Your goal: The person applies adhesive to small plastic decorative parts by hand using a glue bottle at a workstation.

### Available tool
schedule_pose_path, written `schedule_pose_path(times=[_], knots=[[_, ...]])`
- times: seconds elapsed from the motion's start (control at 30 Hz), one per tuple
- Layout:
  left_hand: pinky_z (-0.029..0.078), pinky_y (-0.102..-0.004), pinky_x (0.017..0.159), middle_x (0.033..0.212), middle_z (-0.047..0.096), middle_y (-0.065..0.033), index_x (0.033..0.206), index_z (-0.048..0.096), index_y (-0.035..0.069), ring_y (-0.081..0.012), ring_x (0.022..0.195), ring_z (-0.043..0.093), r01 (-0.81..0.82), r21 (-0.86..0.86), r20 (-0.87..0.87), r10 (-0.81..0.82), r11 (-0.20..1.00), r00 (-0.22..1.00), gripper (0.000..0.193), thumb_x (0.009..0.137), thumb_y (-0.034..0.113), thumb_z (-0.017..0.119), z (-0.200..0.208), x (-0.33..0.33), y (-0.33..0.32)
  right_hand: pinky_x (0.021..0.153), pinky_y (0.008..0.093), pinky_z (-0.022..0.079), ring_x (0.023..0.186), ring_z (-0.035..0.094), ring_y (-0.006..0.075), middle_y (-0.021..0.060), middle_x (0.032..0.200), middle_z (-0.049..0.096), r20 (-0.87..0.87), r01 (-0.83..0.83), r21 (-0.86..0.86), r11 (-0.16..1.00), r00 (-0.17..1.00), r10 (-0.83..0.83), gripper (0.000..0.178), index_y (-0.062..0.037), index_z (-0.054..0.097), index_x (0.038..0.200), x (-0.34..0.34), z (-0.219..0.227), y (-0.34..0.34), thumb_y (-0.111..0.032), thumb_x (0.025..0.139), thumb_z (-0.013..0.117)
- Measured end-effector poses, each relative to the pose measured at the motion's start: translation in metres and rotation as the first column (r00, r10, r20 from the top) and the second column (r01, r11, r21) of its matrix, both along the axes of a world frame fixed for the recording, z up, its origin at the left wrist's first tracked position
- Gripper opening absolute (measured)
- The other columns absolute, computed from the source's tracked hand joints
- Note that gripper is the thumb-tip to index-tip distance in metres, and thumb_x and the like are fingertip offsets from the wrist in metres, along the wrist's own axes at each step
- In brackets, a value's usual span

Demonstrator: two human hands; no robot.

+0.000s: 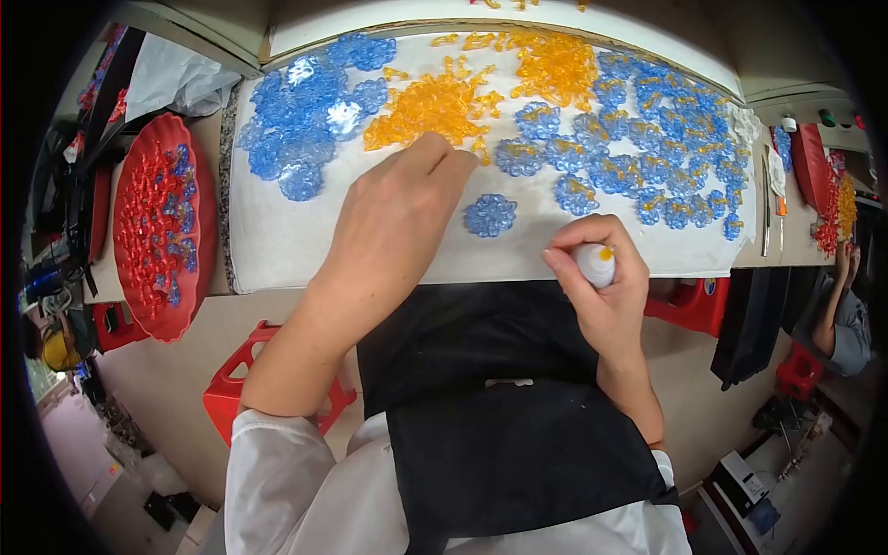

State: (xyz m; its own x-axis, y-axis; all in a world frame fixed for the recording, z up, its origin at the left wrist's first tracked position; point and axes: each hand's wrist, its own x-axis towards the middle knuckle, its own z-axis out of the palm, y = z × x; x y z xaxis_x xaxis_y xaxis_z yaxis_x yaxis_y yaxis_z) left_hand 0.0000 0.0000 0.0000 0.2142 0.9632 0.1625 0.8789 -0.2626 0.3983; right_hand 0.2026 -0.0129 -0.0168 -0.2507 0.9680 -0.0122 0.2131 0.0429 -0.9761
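Observation:
My left hand (407, 199) reaches to the near edge of a pile of orange translucent plastic pieces (433, 106). Its fingertips are pinched together and point down; whatever may be between them is hidden. My right hand (615, 287) is wrapped round a small white squeeze bottle (595, 265) with a yellow tip. Between the hands, a single blue translucent flower-shaped piece (490, 215) lies on the white sheet (370, 264). To the right, rows of blue flowers with orange pieces on them (647, 148) spread over the sheet. Plain blue flowers (296, 111) are heaped at the left.
A second orange pile (553, 69) lies at the back. Left of the sheet, a red scalloped tray (205, 268) holds red and blue pieces. Red stools (231, 388) stand below the table. At the far right another person's arm (837, 287) reaches to a work surface.

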Motion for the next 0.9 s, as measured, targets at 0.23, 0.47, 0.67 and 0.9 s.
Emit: schedule_pose_path(times=[0.23, 0.47, 0.67, 0.9], knots=[[0.049, -0.0265, 0.061, 0.086, 0.061, -0.0098, 0.09, 0.063, 0.002, -0.0216, 0.074, 0.062, -0.053, 0.184, 0.406, -0.027, 0.982, 0.913, 0.019, 0.072, -0.005, 0.062, -0.003, 0.001, -0.002, 0.068, 0.0246, 0.045, 0.074, 0.06, 0.0149, 0.0065, 0.079, 0.061, -0.038, -0.012, 0.098, 0.995, 0.999, 0.016, 0.016, -0.0009, 0.059, 0.088, -0.011, -0.001, 0.005, 0.001, 0.074, 0.066], [0.052, -0.0246, 0.069, 0.086, 0.06, -0.0101, 0.096, 0.063, 0.0, -0.0159, 0.078, 0.062, -0.057, -0.032, 0.844, 0.057, 0.998, 0.533, 0.023, 0.074, -0.006, 0.064, -0.009, 0.023, -0.026, 0.069, 0.0265, 0.047, 0.075, 0.06, 0.0175, 0.0074, 0.083, 0.063, -0.055, -0.071, 0.199, 0.977, 0.995, 0.084, 0.022, -0.0013, 0.062, 0.092, -0.025, -0.002, 0.013, 0.0, 0.071, 0.069], [0.052, -0.0253, 0.072, 0.09, 0.06, -0.009, 0.101, 0.061, 0.0, -0.0142, 0.079, 0.062, -0.066, -0.09, 0.921, 0.108, 0.994, 0.374, 0.026, 0.076, -0.006, 0.063, -0.013, 0.028, -0.031, 0.065, 0.025, 0.047, 0.072, 0.061, 0.0161, 0.008, 0.084, 0.064, -0.079, -0.01, 0.145, 0.989, 0.997, 0.022, 0.018, -0.0008, 0.062, 0.085, -0.024, 0.002, 0.006, 0.003, 0.069, 0.07], [0.051, -0.0257, 0.063, 0.085, 0.064, -0.0106, 0.089, 0.064, -0.002, -0.0189, 0.075, 0.064, -0.018, 0.167, 0.677, -0.101, 0.986, 0.729, 0.017, 0.072, -0.003, 0.067, -0.016, 0.018, -0.03, 0.064, 0.0233, 0.047, 0.071, 0.061, 0.0129, 0.0085, 0.08, 0.064, -0.179, 0.006, 0.138, 0.99, 0.984, 0.019, 0.015, -0.0013, 0.063, 0.085, -0.021, 0.001, 0.003, 0.002, 0.072, 0.069]])
